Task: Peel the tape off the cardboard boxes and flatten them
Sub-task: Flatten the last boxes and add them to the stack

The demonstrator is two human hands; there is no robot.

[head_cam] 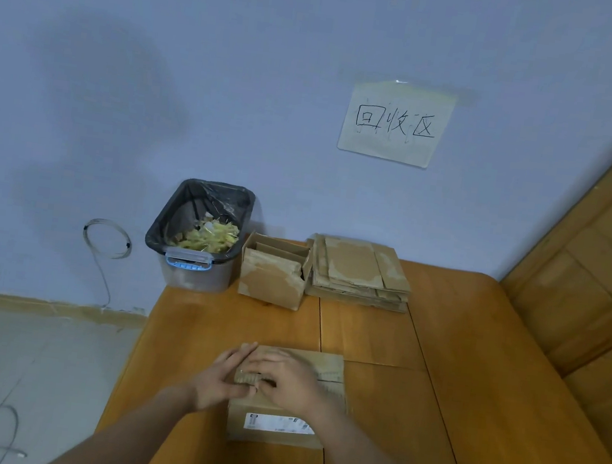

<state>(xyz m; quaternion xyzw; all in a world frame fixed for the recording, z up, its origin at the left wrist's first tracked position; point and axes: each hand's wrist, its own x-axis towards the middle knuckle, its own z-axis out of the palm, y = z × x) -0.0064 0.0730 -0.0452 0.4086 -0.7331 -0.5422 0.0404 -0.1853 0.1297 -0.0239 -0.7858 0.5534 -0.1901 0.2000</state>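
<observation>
A brown cardboard box (pixel 331 373) with a white shipping label on its near side lies on the wooden table in front of me. Both hands are on its top. My left hand (pixel 225 378) lies on the left part with its fingers stretched over the top edge. My right hand (pixel 284 377) sits over the middle, its fingertips curled down at the flap seam, apparently pinching something there; the pinched spot is too small to make out.
At the back of the wooden table (pixel 434 363) stand a grey bin (pixel 195 272) with a black liner and yellowish tape scraps, an open cardboard box (pixel 272 277), and a stack of flattened cardboard (pixel 361 273). A paper sign (pixel 395 123) hangs on the wall.
</observation>
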